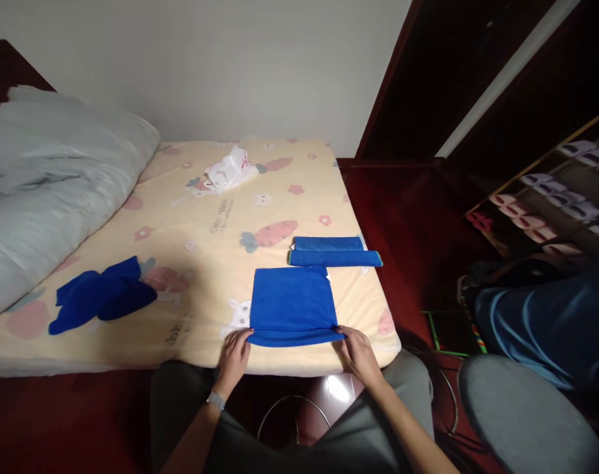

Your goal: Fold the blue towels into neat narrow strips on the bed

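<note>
A blue cloth lies flat near the front edge of the bed, its near edge folded over in a narrow strip. My left hand pinches the left end of that strip, and my right hand pinches the right end. Just beyond it are two rolled or folded blue cloths, side by side. Off to the left, a crumpled blue cloth rests on the patterned sheet.
The bed has a white plastic bag towards the back and a grey quilt at left. A round grey stool stands at the lower right, below a shoe rack with slippers.
</note>
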The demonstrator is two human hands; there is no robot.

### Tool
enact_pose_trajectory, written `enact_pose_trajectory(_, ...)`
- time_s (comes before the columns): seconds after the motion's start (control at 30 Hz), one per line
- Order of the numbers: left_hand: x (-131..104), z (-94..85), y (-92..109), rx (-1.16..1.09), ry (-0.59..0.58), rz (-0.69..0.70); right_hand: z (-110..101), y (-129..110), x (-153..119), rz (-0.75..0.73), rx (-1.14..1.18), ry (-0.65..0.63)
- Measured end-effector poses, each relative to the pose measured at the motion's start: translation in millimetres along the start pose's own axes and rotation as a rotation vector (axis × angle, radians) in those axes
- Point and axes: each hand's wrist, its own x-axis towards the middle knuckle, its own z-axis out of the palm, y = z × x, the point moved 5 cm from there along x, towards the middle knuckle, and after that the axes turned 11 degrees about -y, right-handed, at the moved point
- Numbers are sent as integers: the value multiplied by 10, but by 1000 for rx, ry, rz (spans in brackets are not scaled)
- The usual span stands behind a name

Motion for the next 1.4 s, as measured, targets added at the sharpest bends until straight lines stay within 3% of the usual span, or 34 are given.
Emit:
enact_pose_trajectory(0.2,62,-63,-33,-44,48,-73,24,89,63,117,35,-9)
enact_pose_trajectory(0.5,-13,-23,104,31,-105,22,85,139,9,75,113,-82)
enact_pose_trajectory(0.8,36,8,-20,-35,-30,50,41,187,-4,42,135,-99)
enact_pose_trajectory(1.0,26,-32,-153,-107,-26,-49,-16,187,-17,10,180,-116)
enact_pose_trajectory(1.23,227,-59,-229,-11,60,-90,-29,300,143,122,347,-105)
enact_pose_trajectory(1.4,349,-20,-206,55,-45,-72,0,338,291,145,315,-195)
